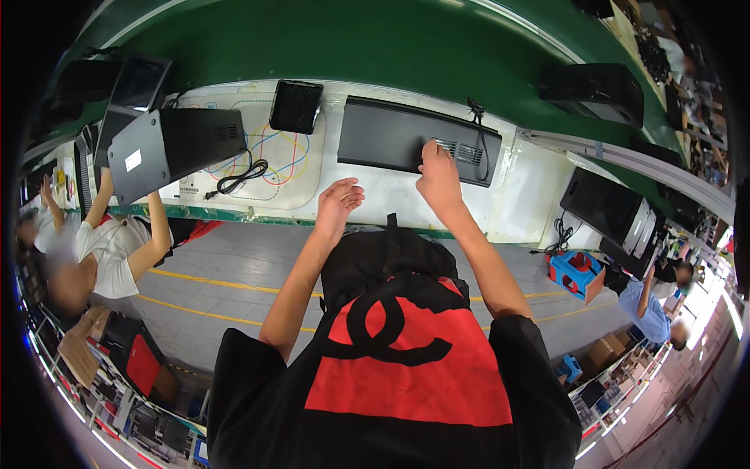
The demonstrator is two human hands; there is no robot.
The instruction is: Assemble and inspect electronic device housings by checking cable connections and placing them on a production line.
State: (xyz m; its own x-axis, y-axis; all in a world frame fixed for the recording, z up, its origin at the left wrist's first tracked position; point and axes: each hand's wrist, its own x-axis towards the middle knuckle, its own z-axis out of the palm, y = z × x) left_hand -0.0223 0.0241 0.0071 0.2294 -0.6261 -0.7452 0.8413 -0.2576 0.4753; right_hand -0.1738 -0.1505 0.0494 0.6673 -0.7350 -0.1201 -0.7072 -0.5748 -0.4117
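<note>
Green conveyor belt (406,47) curves across the top of the view, and just below it runs a white tabletop (375,199) marked with coloured outline drawings. On that tabletop, right of centre, lies a long, flat black panel (391,137), matte and slightly bowed by the lens, with a small grey vent grille near its right end and a thin black cord rising from its far corner. The right hand (437,176) rests on the panel's near edge beside the grille, fingers bunched together and pressing down on it. The left hand (340,199) hovers over the bare tabletop just left of the right hand, fingers loosely curled and holding nothing. A small black square pad (296,106) lies left of the panel, near a coiled black cable (238,178). Further left, another person in a white shirt (109,246) lifts a black monitor (168,148). Grey floor with yellow lines lies below.
</note>
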